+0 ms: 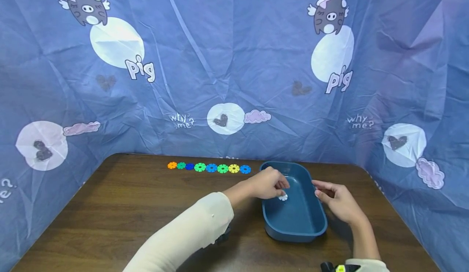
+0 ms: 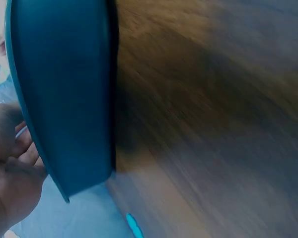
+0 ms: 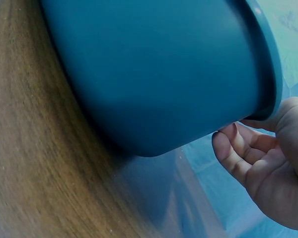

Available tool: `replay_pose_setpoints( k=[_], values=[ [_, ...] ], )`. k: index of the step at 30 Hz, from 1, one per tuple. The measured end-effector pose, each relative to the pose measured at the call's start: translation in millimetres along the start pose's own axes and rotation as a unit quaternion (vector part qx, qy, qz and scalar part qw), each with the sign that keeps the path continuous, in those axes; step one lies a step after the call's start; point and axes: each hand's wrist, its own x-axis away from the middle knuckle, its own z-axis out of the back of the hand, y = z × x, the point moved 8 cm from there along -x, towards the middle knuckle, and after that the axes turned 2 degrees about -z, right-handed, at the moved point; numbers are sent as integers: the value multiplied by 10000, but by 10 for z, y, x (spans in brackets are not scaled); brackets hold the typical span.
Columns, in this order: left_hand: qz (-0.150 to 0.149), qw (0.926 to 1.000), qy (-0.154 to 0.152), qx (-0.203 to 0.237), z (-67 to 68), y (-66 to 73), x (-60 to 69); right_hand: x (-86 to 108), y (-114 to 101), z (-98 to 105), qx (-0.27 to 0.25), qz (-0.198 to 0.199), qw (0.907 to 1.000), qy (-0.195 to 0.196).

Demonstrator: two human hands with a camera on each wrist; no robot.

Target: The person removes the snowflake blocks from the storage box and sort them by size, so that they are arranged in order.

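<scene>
A blue plastic basin (image 1: 298, 237) stands on the table. My left hand (image 1: 268, 183) reaches over its left rim, fingers bent downward and thumb apart from the index finger. Just under that thumb, inside the basin, is a white snowflake disc (image 1: 283, 197); I see no clear grip on it. The left wrist view shows the basin's outer wall (image 2: 64, 99) beside this hand. My right hand (image 1: 340, 202) holds the basin's right rim with thumb and fingertips. In the right wrist view its curled fingers (image 3: 233, 156) sit at the rim, partly hidden by the wall.
A row of coloured snowflake discs (image 1: 211, 167), orange, green, blue and yellow, lies along the back of the brown wooden table (image 1: 146, 207), left of the basin. A blue printed cloth (image 1: 227, 60) hangs behind and at both sides of the table.
</scene>
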Motion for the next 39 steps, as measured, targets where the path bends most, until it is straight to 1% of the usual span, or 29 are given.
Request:
replay_pose_setpoints(
  k=[4,8,14,20,23,25,30,32,39],
  values=[
    [74,9991,-404,-78,-110,35,-92,2,-24,-1,-38,-17,10000,-19],
    [294,9969,-733,-61,-201,13,-170,6,-32,0,-14,-18,10000,-45],
    [491,9941,-961,-115,-276,-40,-294,4,-24,29,86,76,9999,16],
    [1008,9870,-1249,-77,-349,-152,-358,8,-11,28,110,102,9999,12],
    [1196,9847,-1266,-36,-370,-205,-368,10,-21,17,111,111,9999,13],
    [1254,9845,-1229,-40,-371,-233,-375,6,-23,13,117,83,9999,22],
    [1278,9870,-948,-233,-314,-251,-394,-7,-41,10,36,70,10000,38],
    [1302,9871,-880,-303,-300,-254,-398,-9,-49,6,16,92,10000,34],
    [1457,9833,-1025,-360,-364,-270,-397,0,-16,2,112,-15,9999,16]
  ],
)
